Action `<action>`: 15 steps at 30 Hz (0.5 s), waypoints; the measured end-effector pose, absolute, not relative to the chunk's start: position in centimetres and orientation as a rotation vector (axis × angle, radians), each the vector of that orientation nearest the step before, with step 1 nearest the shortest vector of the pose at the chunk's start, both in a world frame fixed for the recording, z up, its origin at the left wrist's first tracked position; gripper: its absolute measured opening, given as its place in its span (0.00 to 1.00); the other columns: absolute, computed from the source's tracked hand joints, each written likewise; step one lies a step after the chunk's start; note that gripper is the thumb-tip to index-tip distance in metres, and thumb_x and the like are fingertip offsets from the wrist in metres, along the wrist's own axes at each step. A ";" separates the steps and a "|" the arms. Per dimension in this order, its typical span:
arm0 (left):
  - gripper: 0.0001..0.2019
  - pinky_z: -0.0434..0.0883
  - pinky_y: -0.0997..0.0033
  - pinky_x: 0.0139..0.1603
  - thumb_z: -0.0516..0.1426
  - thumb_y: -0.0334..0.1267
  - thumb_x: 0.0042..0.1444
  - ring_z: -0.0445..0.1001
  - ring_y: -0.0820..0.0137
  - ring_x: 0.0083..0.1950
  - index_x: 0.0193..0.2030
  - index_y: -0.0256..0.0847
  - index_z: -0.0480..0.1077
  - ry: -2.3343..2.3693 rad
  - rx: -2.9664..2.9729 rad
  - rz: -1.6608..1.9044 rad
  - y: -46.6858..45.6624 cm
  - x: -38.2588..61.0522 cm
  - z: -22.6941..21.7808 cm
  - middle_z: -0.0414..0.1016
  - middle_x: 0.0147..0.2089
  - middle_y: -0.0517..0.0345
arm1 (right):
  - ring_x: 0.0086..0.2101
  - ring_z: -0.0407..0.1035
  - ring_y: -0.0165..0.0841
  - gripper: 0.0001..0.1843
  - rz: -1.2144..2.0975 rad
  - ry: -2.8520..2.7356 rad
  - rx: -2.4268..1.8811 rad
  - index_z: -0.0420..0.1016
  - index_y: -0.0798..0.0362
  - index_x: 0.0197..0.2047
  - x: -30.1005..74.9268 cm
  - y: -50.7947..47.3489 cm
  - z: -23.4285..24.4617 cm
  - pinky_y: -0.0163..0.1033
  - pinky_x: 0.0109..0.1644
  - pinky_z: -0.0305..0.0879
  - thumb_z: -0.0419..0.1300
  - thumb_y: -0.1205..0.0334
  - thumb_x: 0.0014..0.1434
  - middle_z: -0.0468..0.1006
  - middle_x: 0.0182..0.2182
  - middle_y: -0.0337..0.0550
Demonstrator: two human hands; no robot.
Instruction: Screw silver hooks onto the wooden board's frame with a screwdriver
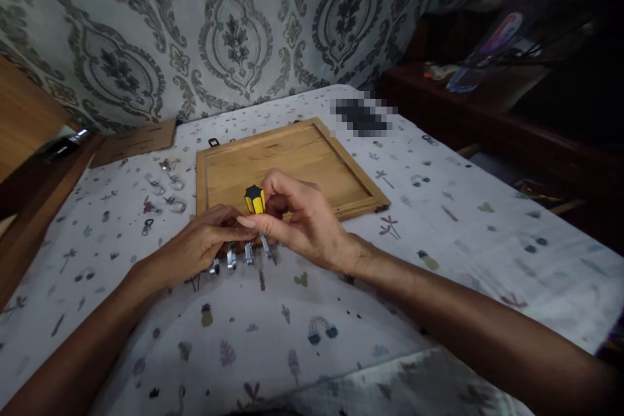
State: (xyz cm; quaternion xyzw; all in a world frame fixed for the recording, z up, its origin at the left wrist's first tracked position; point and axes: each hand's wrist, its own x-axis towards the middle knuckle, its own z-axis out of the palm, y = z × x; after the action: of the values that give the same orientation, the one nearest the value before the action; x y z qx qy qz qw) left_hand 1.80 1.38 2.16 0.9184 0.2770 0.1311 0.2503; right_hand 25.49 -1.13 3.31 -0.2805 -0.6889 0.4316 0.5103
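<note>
A screwdriver with a yellow and black handle stands nearly upright in the fingers of my right hand. Its tip is hidden behind my thumb and the hardware below. Along the near edge of a framed wooden panel sits a row of several small metal hooks. The right-most hook is just under the screwdriver. My left hand lies over the panel's near left edge, fingers drawn together beside the screwdriver. What its fingertips pinch is hidden.
Several loose metal hooks lie on the patterned sheet, left of the panel. A piece of cardboard rests at the back left. A blurred-out dark object is at the back right. Dark wooden furniture borders the right side.
</note>
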 end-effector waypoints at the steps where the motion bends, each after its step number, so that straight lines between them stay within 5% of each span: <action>1: 0.19 0.74 0.55 0.60 0.49 0.35 0.76 0.76 0.61 0.58 0.61 0.52 0.79 0.757 2.503 0.359 1.4 1.8 2.2 0.79 0.60 0.54 | 0.25 0.58 0.26 0.25 1.041 -1.654 -0.671 0.60 0.48 0.33 25.5 -1.1 3.3 0.32 0.25 0.56 0.69 0.41 0.62 0.64 0.25 0.32; 15: 0.20 0.74 0.55 0.64 0.50 0.31 0.75 0.76 0.61 0.61 0.61 0.52 0.79 0.742 2.501 0.419 1.5 1.3 1.9 0.78 0.59 0.53 | 0.21 0.60 0.25 0.22 1.053 -1.632 -0.696 0.63 0.49 0.34 25.7 -1.0 3.0 0.32 0.23 0.57 0.70 0.46 0.63 0.63 0.21 0.28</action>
State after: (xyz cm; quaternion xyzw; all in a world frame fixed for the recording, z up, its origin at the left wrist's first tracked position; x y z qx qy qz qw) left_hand 1.30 1.52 1.91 0.9172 0.2723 0.1536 0.2469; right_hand 25.67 -0.98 3.01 -0.2897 -0.6788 0.4378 0.5134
